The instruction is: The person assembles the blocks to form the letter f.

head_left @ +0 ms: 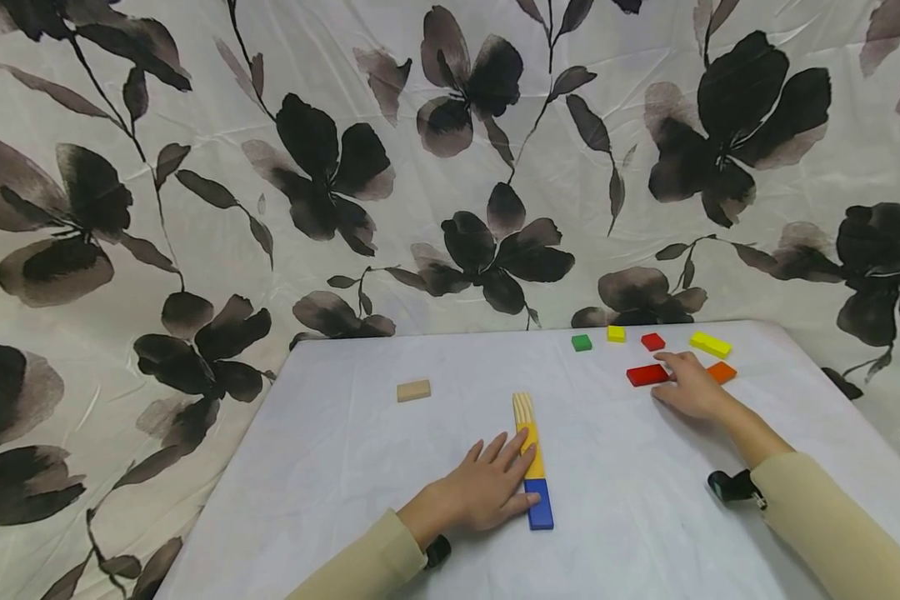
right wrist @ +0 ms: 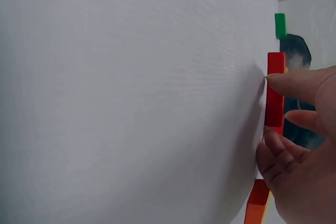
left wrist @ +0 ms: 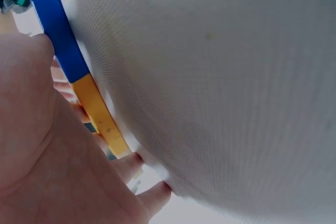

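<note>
Blue-ended, looks like a part-built row (head_left: pixel 537 467) under spread left hand (head_left: pixel 487 490), with right hand (head_left: pixel 692 388) at red block (head_left: pixel 645 376), grip unclear, and loose blocks (head_left: pixel 711 344) left.

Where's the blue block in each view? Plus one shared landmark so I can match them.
Head: the blue block is lower centre, at the near end of the row, under the thumb tip of the left hand.
Left wrist: upper left, slanting, beside the thumb.
Right wrist: not in it.
Landmark: the yellow piece at its end, in head and left wrist only.
</note>
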A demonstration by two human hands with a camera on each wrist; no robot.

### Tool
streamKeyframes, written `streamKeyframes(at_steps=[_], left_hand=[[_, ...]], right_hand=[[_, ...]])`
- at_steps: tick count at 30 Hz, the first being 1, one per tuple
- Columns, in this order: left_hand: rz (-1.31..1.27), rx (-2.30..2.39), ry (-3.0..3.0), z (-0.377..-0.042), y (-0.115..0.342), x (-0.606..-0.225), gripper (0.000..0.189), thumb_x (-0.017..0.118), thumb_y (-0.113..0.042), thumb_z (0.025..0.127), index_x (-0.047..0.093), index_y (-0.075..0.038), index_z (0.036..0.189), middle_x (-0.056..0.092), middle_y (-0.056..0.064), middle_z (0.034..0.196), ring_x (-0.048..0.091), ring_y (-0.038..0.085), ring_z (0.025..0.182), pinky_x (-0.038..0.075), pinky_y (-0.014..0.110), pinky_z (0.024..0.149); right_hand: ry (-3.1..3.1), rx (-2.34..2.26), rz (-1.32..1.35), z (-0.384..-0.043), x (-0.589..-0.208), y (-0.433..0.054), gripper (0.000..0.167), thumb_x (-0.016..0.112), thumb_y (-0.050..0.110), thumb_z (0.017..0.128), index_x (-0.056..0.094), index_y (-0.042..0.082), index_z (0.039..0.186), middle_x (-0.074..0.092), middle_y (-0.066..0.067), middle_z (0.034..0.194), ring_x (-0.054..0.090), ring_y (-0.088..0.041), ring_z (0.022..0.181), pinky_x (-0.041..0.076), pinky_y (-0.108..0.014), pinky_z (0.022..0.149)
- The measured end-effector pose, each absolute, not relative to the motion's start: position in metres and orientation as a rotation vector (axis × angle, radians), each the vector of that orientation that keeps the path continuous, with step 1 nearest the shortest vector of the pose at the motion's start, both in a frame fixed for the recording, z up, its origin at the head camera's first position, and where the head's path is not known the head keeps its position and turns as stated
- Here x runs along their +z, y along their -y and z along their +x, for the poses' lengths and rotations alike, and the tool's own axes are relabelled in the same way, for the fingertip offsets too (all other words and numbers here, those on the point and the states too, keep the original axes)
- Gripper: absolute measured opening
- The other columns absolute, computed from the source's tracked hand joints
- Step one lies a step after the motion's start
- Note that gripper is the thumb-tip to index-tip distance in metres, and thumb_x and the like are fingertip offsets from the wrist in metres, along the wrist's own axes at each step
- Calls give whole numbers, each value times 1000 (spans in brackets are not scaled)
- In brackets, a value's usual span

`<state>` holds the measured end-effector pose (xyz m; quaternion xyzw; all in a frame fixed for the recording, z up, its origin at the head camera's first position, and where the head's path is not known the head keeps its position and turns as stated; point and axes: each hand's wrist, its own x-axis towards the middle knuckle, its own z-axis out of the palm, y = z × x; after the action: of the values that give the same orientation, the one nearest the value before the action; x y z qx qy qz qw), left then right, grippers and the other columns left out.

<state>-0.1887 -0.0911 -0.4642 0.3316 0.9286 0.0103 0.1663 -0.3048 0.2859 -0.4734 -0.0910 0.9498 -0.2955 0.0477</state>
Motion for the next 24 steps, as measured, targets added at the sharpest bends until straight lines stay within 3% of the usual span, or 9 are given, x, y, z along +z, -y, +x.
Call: streamKeyframes(at_steps=[9, 14, 20, 24], left_hand=[[952, 34, -2643, -190, 91, -465, 75, 25, -63, 106, 17, -18, 166, 3, 4, 173, 12, 31, 158, 21, 58, 122], [948, 38, -2645, -191, 91, -464, 75, 25, -63, 106, 17, -18, 166, 2, 3, 173, 11, 30, 158, 21, 58, 122], [953, 30, -2645, -192, 91, -466, 75, 25, -64, 106, 16, -19, 166, 2, 3, 173, 11, 30, 158, 21, 58, 122], [950, 29, -2642, -192, 91, -467, 76, 24, -64, 106, 16, -19, 166, 3, 4, 173, 11, 30, 158, 21, 58, 122]], right_hand=[[-2863, -923, -401, -315, -474, -289, 50, 66, 10, 97, 51, -8, 142, 40, -39, 137, 45, -52, 119, 41, -69, 104], [-2859, -937, -417, -319, -473, -288, 45, 65, 7, 97, 55, -9, 138, 44, -37, 135, 47, -48, 115, 41, -68, 104], [-2888, -915, -432, -317, -470, -287, 41, 70, 7, 95, 59, -7, 132, 55, -28, 119, 51, -37, 99, 52, -54, 91], [-2914, -897, -463, -315, -471, -288, 41, 73, 7, 93, 60, -7, 129, 59, -19, 108, 50, -29, 91, 49, -38, 79]])
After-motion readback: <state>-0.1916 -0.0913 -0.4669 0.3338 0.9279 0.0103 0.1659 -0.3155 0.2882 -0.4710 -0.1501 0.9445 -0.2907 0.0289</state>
